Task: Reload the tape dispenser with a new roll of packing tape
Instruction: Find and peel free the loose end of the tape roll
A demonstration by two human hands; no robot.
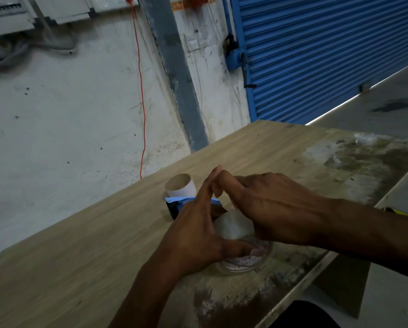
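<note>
While both hands work close together over the wooden table (103, 233), the new roll of packing tape (236, 227) sits between them, a pale translucent roll showing near the middle of the view, slightly toward four o'clock. The left hand (198, 235) comes in from six o'clock; its thumb lies across the near side of the roll, just above a clear rounded part with red print (243, 261), and its long fingers stretch straight toward twelve o'clock, so the hand braces the roll more than it wraps it. The right hand (269, 204) reaches in from three o'clock and covers the roll's far side with its palm; its fingers are bent, the tips meeting the left fingertips above the roll. Whether they pinch a loose tape end there I cannot tell.

Just beyond the hands, toward eleven o'clock, the blue and black tape dispenser (177, 204) lies on the table, partly hidden by the left fingers. Touching or just behind it stands an empty cardboard core (180, 185), upright-tilted, its open end facing up.

Stains darken the table surface toward two o'clock and five o'clock. A red cord (141, 102) hangs down the white wall at twelve o'clock, and a blue roller shutter (316, 55) fills the one o'clock corner.
</note>
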